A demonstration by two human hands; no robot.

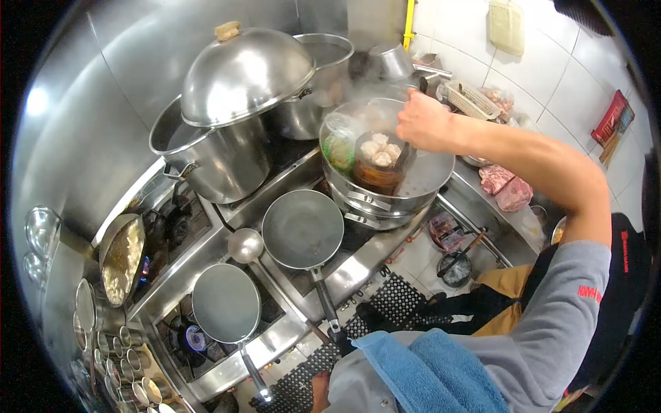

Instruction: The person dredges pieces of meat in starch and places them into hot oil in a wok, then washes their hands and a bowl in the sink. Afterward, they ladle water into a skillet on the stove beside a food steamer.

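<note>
My right hand (425,122) is closed in a fist above a wide metal steamer pot (438,180) at the upper middle. A dark, narrow piece shows just below the fist, but what it grips I cannot make out. Under it, inside the pot, stands a small round brown steamer basket (379,180) with several pale dumplings (379,150) in it. To the basket's left lies a clear plastic bag (337,148) with something green inside. At the bottom edge, beside the grey shirt, only a bit of my left hand (321,392) shows; its fingers are hidden.
Two frying pans (303,230) and a ladle (245,246) rest on the stove, where a burner (195,338) burns blue. Behind stand tall stockpots (231,162), one under a domed lid (241,79). Left is a wok (122,260); raw meat (513,193) lies right. Another person stands at right.
</note>
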